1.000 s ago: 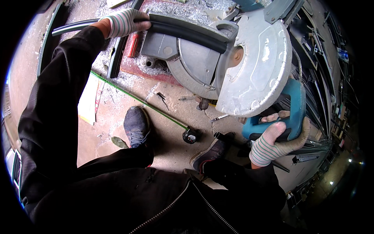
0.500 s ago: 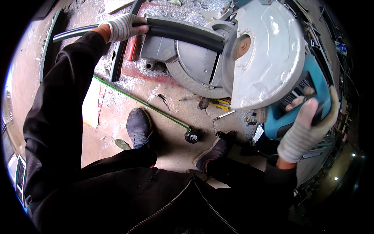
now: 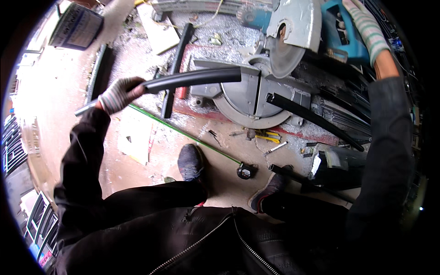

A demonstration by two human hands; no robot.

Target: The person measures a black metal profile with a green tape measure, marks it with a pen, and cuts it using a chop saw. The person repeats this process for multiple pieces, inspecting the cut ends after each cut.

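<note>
My left hand [image 3: 120, 95], in a striped knit glove, is closed around a long black profile bar [image 3: 195, 80]. The bar's right end hangs over the left part of the grey base [image 3: 238, 98] of a mitre saw. At the upper right, my gloved right hand [image 3: 369, 30] grips the saw's blue handle [image 3: 344, 32]; the handle partly hides its fingers. The round blade [image 3: 285, 56] stands raised above the slotted turntable, below its grey guard [image 3: 300, 20]. A separate black profile piece [image 3: 316, 120] rests slanted across the right side of the base.
A tape measure [image 3: 246, 171] lies near my feet, its green blade pulled out leftward. Yellow-handled tools [image 3: 267, 137] and a pen-like stick [image 3: 276, 148] lie before the saw. Another dark bar [image 3: 176, 73] crosses the chip-strewn floor. A bucket [image 3: 76, 26] stands far left.
The saw head has gone up with my right hand, off the turntable. My left hand has moved left and nearer, drawing the bar away from the blade. A separate piece now shows on the right.
</note>
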